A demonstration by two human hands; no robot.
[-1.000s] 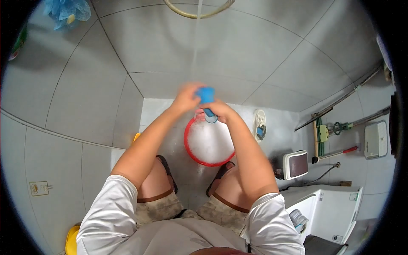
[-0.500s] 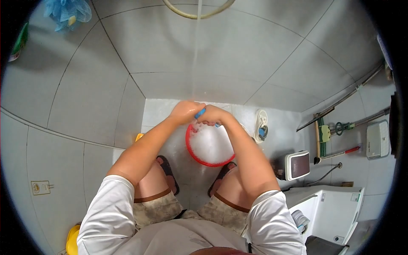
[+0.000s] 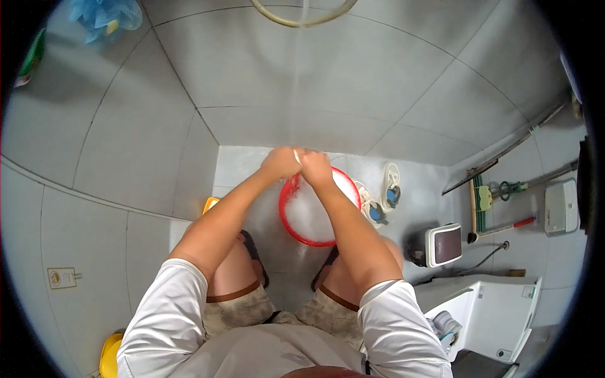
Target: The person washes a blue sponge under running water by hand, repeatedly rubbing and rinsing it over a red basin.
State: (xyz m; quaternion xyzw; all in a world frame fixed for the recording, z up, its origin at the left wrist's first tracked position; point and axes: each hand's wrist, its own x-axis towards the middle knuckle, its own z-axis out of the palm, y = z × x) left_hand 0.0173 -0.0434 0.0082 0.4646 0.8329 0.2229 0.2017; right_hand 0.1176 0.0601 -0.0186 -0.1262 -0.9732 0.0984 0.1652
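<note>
Over the far rim of a red basin filled with white suds, my two hands meet. My left hand is closed in a fist, pressed against my right hand, which is closed too. A small whitish bit shows between them; what it belongs to is hidden by the fingers. A thin stream of water falls in front of the wall, toward the area of my hands.
Two white shoes with blue inside, one by the wall and one beside the basin, stand on the right. Further right are a lidded bin, a broom and a white washing machine. A hose loops above.
My hands have shifted, the right one turning and moving slightly left. The blue piece seen between them earlier is now hidden, and more of the basin and the nearer shoe shows.
</note>
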